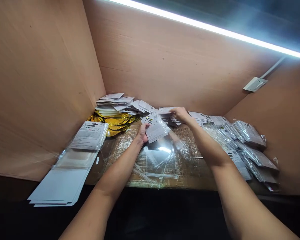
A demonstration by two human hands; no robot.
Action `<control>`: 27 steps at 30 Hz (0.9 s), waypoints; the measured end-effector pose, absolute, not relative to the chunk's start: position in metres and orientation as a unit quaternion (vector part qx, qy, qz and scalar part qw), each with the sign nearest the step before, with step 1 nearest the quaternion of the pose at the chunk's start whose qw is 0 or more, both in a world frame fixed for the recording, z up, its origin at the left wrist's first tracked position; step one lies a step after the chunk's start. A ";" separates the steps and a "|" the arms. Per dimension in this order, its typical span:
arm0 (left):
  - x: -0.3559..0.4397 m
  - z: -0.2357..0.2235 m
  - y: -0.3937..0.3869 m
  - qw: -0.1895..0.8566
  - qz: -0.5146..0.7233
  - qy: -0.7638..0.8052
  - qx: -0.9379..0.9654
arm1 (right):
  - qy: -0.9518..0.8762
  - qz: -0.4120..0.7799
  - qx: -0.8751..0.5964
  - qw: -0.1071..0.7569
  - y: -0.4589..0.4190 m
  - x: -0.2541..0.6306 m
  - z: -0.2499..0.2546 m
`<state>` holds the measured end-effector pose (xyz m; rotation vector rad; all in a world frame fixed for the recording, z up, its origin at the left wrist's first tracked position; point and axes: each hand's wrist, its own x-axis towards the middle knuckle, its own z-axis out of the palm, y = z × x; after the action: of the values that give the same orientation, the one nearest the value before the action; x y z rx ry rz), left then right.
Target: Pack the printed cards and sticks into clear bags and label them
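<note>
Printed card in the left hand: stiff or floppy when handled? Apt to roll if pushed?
The printed card is probably fairly stiff: it juts out nearly flat from the left hand, which grips it near one edge. Likely light, since it looks thin; whether several are stacked, I can't tell. Rolling seems unlikely given its flat, straight-edged shape.

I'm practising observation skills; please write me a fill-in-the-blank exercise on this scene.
The hand nearer the foil, holding a printed card, is the ____ one.
That foil is ____ in colour.
The other hand touches white cards near the ____ wall.
The white box is on the picture's ____ side.

Missing words: left; gold; back; right.
</note>
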<state>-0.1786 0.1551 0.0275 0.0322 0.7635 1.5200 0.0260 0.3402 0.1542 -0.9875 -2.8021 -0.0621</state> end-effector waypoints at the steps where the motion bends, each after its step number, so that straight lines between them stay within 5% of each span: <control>1: -0.178 0.029 0.154 0.666 0.662 0.343 0.025 | -0.928 -0.012 -0.338 0.159 0.336 0.042 0.161; 5: -0.169 0.047 0.144 0.686 0.642 0.327 0.102 | -0.887 0.048 -0.223 0.402 0.281 0.089 0.171; 10: -0.111 0.080 0.113 0.622 0.657 0.309 0.295 | -0.904 0.136 -0.163 0.371 0.179 0.128 0.136; 14: -0.048 0.085 0.093 0.521 0.668 0.341 0.408 | -0.752 0.348 -0.296 0.475 0.133 0.185 0.109; 17: -0.015 0.071 0.089 0.491 0.621 0.344 0.506 | -0.696 0.478 -0.299 0.444 0.112 0.232 0.091; 27: 0.046 0.045 0.058 0.560 0.568 0.394 0.457 | -0.601 0.531 -0.371 0.469 0.077 0.238 0.025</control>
<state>0.0459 0.0581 0.0451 1.0772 0.9279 1.3401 0.2382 0.0767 0.0254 -0.9101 -1.4730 1.3008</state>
